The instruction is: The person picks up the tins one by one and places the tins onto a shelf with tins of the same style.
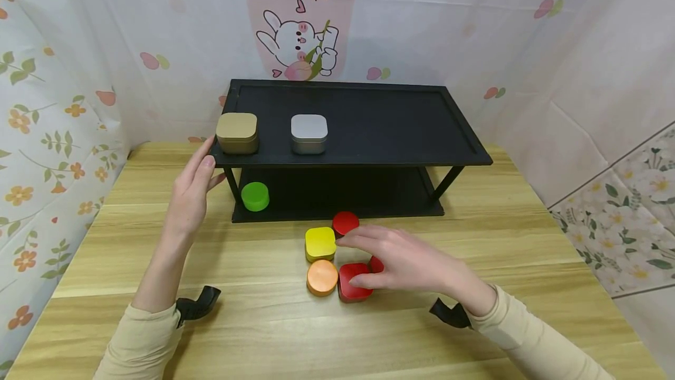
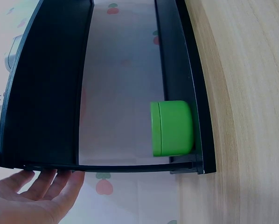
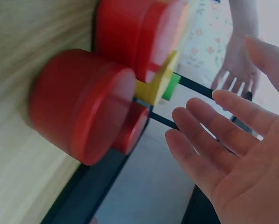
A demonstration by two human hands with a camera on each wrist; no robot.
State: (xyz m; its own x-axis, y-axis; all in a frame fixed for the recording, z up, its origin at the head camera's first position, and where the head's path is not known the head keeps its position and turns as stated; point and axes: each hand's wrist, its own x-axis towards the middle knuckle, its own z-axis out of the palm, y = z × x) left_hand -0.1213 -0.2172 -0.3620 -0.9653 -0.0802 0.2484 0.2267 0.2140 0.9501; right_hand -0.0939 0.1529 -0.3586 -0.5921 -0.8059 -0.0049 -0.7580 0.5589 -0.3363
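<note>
Right hand [image 1: 395, 256] hangs over the cluster of tins just right of the centre in the head view, its fingers spread and loosely bent, holding nothing; the right wrist view shows a gap between the fingertips and the tins. Left hand [image 1: 191, 192], left of centre, holds the left end of a black two-tier rack [image 1: 390, 125], its thumb at the near corner of the upper shelf and its fingers bent slightly against the end. Beneath the right hand, a red square tin [image 1: 353, 282] shows past the thumb, with a red tin [image 1: 376, 265] mostly hidden behind the hand. Left of these, an orange round tin [image 1: 322, 277] sits just below a yellow square tin [image 1: 320, 243], and a red round tin [image 1: 345, 223] stands up by the rack's lower front edge. Farther out, on the left end of the lower shelf, is a green round tin [image 1: 255, 196]. On the upper shelf, a gold square tin [image 1: 237, 128] sits at the near left corner, and a silver square tin [image 1: 309, 129] stands well apart to its right. Rack and loose tins rest on a wood-grain tabletop [image 1: 274, 339]; a patterned cloth [image 1: 422, 23] with a rabbit drawing [image 1: 295, 40] fills the top of the frame.
</note>
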